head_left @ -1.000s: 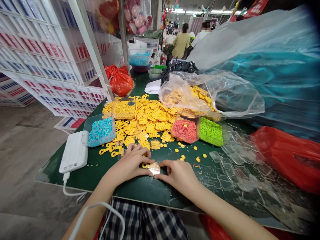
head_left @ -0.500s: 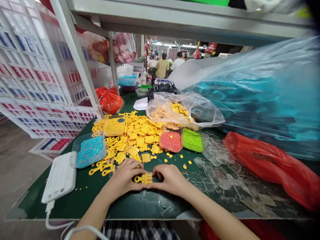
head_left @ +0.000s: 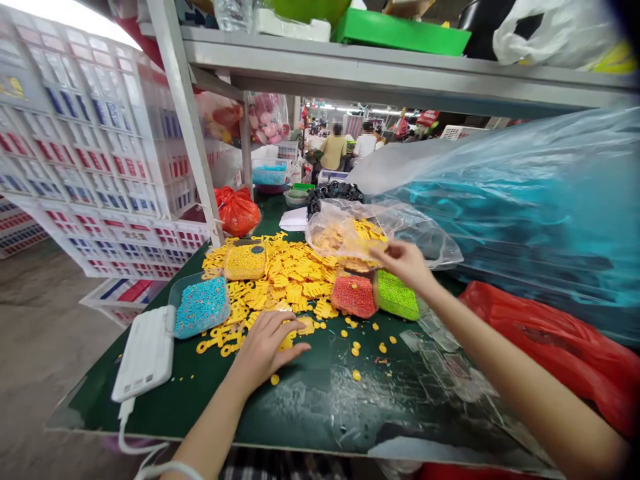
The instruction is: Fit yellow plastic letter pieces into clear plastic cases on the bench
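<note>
My left hand point(head_left: 265, 345) lies on the green table point(head_left: 300, 407), fingers spread over yellow plastic pieces point(head_left: 290, 280) at the near edge of the pile. My right hand point(head_left: 407, 261) is stretched out to the mouth of a clear plastic bag point(head_left: 400, 230) that holds more yellow pieces; its fingers pinch a small yellow piece. Below that hand stand trays of red beads point(head_left: 354, 295) and green beads point(head_left: 397, 295). A tray of blue beads point(head_left: 201, 307) and a tray of yellow beads point(head_left: 245, 261) stand to the left.
A white power bank point(head_left: 145, 353) with a cable lies at the table's left edge. Clear plastic covers point(head_left: 450, 353) are scattered on the right, next to a red bag point(head_left: 560, 347). A large bluish plastic bag point(head_left: 525, 213) fills the right. White crates point(head_left: 85, 153) stand on the left. Two people work far behind.
The hands have parted. My right hand has lifted off the table and reached to the clear bag. My left hand has slid onto the yellow pile. The view has tilted upward.
</note>
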### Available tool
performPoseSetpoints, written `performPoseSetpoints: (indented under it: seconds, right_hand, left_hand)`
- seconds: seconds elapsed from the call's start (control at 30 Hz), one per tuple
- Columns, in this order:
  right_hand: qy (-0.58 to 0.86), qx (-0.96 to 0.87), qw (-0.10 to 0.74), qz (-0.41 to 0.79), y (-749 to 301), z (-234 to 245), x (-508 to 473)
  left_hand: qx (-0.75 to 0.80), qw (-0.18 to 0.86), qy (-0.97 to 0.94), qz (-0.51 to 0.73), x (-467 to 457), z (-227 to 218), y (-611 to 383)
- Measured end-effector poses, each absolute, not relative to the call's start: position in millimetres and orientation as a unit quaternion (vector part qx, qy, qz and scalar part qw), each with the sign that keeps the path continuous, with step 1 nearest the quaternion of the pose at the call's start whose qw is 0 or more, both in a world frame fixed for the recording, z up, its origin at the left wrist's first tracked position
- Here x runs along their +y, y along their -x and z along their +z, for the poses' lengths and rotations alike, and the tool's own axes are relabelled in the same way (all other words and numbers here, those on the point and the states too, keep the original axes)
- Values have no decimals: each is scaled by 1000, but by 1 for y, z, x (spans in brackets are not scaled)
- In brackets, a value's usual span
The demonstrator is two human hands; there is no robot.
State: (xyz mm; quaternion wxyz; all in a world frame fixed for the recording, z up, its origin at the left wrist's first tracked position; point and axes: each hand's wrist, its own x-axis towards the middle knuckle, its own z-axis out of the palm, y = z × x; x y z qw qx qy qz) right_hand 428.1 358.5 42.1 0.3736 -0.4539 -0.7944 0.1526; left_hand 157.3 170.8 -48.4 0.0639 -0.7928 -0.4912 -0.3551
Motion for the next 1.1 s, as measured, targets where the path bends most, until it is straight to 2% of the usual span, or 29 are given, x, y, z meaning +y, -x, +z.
performPoseSetpoints:
  seconds: [0.13, 0.23, 0.43, 0.63, 0.83, 1.1]
  right_hand:
    - [492, -753, 434, 39, -426, 69, 418]
    - [449, -768, 456, -28, -408, 63, 410]
    - [310, -863, 398, -2, -375, 9, 305]
    - [232, -906, 345, -77, -370, -30, 253]
    - [215, -914, 325, -112, -367, -39, 250]
    - [210, -925, 299, -107, -360, -34, 237]
  left_hand:
    - [-533, 93, 753, -375, 171, -46, -152]
    - [-579, 109, 711, -384, 172, -47, -146]
    - [-665, 164, 593, -423, 172, -47, -140]
    - [-704, 160, 533, -442, 169, -48, -135]
    - [-748, 125, 517, -397, 169, -51, -130]
    - [-721, 77, 601, -336, 179, -64, -130]
